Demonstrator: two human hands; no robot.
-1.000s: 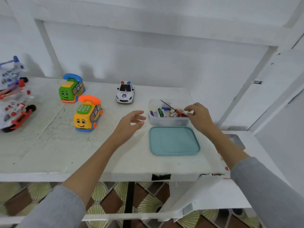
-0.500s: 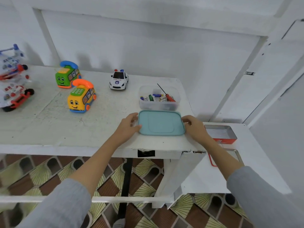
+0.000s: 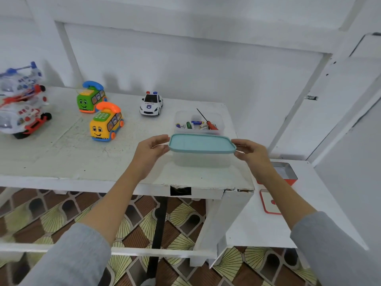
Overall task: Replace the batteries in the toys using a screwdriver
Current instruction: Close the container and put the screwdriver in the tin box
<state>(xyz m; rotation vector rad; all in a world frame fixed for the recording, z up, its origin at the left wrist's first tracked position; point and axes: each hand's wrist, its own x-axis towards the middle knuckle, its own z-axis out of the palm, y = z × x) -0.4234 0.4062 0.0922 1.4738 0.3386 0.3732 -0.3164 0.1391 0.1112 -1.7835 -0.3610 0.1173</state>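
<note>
A teal lid (image 3: 201,143) is held level above the white table (image 3: 61,157), casting a shadow below it. My left hand (image 3: 151,153) grips its left edge and my right hand (image 3: 252,154) grips its right edge. Just behind the lid stands an open clear plastic box (image 3: 218,117) holding several batteries (image 3: 190,125) and a red-handled screwdriver (image 3: 207,120), whose shaft leans up to the left. A yellow bus phone toy (image 3: 106,123), a green bus phone toy (image 3: 90,98) and a white police car (image 3: 151,103) sit further left.
Two white and red toy helicopters (image 3: 20,104) stand stacked at the far left edge. A lower white side table (image 3: 288,230) on the right carries a red tin (image 3: 285,173) and a red-edged tin lid (image 3: 270,201). The table's front edge is chipped near my right arm.
My right hand left the screwdriver in the box. Both hands came down to the teal lid's edges, then lifted it off the table.
</note>
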